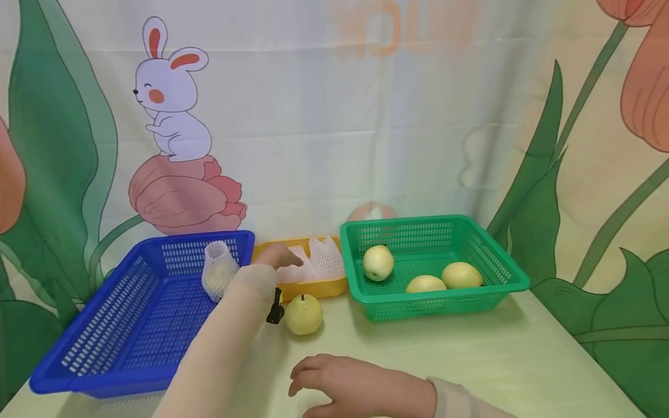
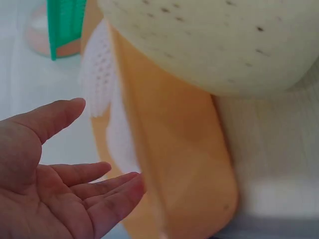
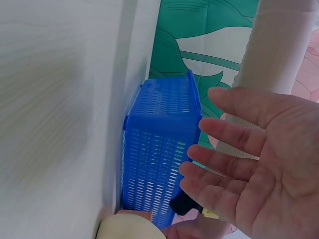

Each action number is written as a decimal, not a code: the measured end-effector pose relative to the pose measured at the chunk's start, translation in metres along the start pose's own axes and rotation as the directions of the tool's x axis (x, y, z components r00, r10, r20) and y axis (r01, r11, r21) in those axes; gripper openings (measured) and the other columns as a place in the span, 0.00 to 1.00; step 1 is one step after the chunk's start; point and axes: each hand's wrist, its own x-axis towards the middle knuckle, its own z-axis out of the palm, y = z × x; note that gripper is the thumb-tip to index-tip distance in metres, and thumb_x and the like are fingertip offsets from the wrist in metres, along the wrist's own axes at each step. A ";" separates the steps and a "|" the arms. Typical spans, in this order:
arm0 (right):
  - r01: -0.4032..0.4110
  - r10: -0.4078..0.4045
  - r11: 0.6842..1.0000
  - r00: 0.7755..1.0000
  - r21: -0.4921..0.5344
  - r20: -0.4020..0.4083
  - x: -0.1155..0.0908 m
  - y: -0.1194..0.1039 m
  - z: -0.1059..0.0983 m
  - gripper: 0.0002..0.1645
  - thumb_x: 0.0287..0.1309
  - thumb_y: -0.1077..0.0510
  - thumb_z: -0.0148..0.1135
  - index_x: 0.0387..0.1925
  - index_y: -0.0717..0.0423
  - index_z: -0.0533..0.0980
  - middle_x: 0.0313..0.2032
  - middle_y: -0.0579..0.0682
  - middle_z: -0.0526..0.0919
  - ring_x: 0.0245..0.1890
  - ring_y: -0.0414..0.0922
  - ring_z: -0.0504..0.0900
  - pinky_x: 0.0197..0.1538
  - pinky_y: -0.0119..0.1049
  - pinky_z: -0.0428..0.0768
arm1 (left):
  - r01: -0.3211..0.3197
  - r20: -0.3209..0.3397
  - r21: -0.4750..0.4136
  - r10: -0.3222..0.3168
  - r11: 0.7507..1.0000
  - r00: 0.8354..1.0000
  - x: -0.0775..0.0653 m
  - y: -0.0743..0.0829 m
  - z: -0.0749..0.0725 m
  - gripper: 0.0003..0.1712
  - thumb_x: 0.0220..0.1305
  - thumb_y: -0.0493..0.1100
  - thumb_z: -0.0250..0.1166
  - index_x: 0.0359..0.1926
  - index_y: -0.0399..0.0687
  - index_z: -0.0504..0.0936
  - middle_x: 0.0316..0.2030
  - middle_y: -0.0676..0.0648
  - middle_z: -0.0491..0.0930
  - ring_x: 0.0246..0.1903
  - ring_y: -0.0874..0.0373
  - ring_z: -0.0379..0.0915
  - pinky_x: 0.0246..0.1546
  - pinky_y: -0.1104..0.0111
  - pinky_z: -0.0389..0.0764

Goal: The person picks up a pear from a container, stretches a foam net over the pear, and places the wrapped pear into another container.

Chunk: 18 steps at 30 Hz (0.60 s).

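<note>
left of the left hand (image 1: 277, 256), a basket (image 1: 162, 316) is holding a netted pear (image 1: 218, 277); by that hand, a tray (image 1: 313, 288) is holding nets (image 1: 327, 259); rightward, another basket (image 1: 434, 307) is holding three pears (image 1: 378, 263). a loose pear (image 1: 304, 315) is sitting ahead of the right hand (image 1: 358, 384).

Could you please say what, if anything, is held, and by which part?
Nothing is held; the left hand, at the yellow tray, and right hand are empty.

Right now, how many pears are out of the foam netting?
4: one pear at left in the green basket, two pears nearer its front wall, one pear on the table before the yellow tray. The left sleeve could hide others.
</note>
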 end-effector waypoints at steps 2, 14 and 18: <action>0.004 -0.004 1.000 1.000 -0.005 -0.006 0.000 0.000 0.000 0.17 0.72 0.50 0.61 0.57 0.48 0.78 0.61 0.44 0.80 0.64 0.38 0.77 0.67 0.24 0.74 | 0.048 0.005 -0.066 -0.048 0.997 0.999 0.006 -0.005 0.003 0.35 0.71 0.50 0.64 0.70 0.32 0.70 0.70 0.33 0.70 0.66 0.40 0.71 0.71 0.53 0.73; -0.022 0.021 1.000 1.000 0.023 0.012 -0.002 0.004 -0.002 0.17 0.71 0.50 0.62 0.57 0.50 0.79 0.62 0.46 0.80 0.64 0.39 0.77 0.67 0.25 0.74 | 0.184 0.008 -0.305 -0.191 0.934 0.982 0.019 -0.012 0.008 0.23 0.69 0.41 0.66 0.60 0.34 0.76 0.38 0.43 0.75 0.38 0.52 0.72 0.42 0.69 0.79; -0.034 0.034 0.999 0.999 0.030 0.004 -0.002 0.006 0.000 0.18 0.69 0.50 0.64 0.57 0.50 0.79 0.61 0.46 0.80 0.62 0.39 0.78 0.66 0.25 0.75 | 0.165 -0.032 -0.341 -0.187 0.926 0.982 0.010 -0.007 0.003 0.21 0.69 0.39 0.66 0.58 0.34 0.76 0.37 0.44 0.74 0.36 0.53 0.71 0.39 0.70 0.78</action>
